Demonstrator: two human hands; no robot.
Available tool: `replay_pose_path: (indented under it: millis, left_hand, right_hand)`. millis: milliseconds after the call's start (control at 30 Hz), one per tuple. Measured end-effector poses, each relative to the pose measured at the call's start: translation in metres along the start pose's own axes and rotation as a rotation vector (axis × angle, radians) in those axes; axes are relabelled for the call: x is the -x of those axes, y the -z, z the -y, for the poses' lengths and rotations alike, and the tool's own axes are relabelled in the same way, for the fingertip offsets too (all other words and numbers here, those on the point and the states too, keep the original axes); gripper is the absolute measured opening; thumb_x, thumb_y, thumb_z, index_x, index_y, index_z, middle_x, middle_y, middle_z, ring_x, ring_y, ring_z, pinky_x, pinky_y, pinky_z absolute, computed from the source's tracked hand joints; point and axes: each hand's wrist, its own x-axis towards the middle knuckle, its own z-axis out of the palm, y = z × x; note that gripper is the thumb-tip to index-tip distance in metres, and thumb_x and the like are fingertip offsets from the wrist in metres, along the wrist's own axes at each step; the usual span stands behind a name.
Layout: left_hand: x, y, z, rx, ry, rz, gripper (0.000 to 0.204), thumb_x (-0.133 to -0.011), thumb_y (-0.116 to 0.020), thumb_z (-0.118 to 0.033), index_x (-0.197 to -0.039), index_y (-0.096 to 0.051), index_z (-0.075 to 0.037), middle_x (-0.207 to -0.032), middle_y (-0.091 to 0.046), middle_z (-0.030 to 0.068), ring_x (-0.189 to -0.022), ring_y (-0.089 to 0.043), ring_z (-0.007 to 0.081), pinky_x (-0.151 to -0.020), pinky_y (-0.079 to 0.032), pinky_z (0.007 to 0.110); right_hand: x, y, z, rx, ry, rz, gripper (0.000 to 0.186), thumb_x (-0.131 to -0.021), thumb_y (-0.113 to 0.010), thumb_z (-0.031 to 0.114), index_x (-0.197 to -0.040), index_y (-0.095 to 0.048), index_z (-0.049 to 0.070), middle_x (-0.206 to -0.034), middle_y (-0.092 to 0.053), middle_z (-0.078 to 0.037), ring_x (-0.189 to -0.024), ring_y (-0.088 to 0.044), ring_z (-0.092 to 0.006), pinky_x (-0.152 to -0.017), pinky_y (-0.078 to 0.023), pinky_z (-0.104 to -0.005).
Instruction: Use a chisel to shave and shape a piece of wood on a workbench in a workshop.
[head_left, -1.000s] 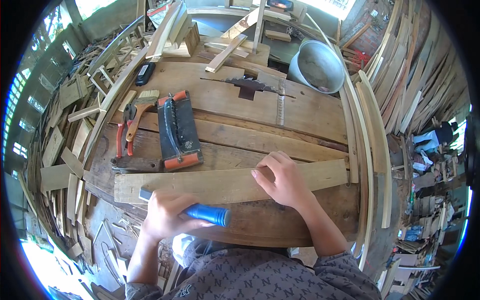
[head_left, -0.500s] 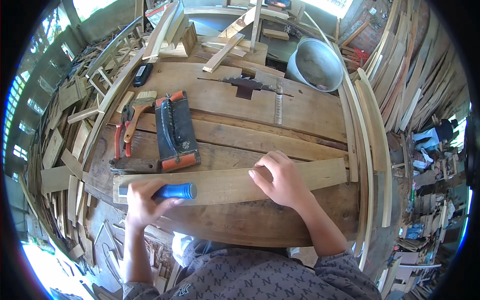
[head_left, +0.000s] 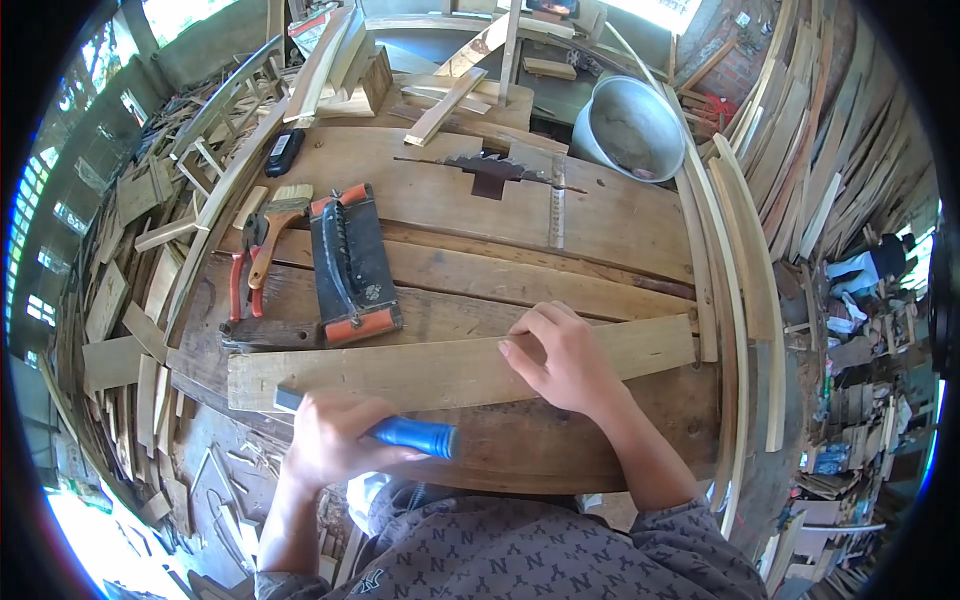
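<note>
My left hand (head_left: 335, 437) is closed round a chisel with a blue handle (head_left: 418, 437). The chisel's flat metal blade shows past my fist, over the near edge of a pale wooden plank (head_left: 420, 373). The plank lies across the worktable (head_left: 590, 445) in front of me. On the plank's right half rests my right hand (head_left: 568, 362), its fingers curled in and the thumb close to them. Whatever may be inside those fingers is hidden.
Beyond the plank's left end lie a black sanding block with orange ends (head_left: 357, 262), a paintbrush (head_left: 268, 250) and red-handled pliers (head_left: 240, 285). A dark phone-like device (head_left: 285, 152) is farther back. A metal pot (head_left: 630, 130) stands far right, near a cross-shaped hole (head_left: 490, 183).
My left hand has moved right and toward me with the chisel, off the plank's left end to its near edge. My right hand stays where it was.
</note>
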Motion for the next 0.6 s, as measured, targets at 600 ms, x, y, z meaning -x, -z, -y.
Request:
replay_pose_path:
  millis: [600]
  left_hand:
    - [0.013, 0.005, 0.014, 0.007, 0.123, 0.026, 0.049, -0.08, -0.086, -0.055, -0.078, -0.074, -0.007, -0.061, -0.065, 0.0041, -0.052, -0.065, 0.0182, -0.05, -0.051, 0.035]
  right_hand:
    - [0.0, -0.001, 0.002, 0.011, -0.008, -0.006, 0.025, -0.094, -0.074, 0.027, -0.093, -0.069, 0.002, -0.092, -0.069, -0.014, -0.09, -0.066, -0.0326, -0.08, -0.055, -0.0442]
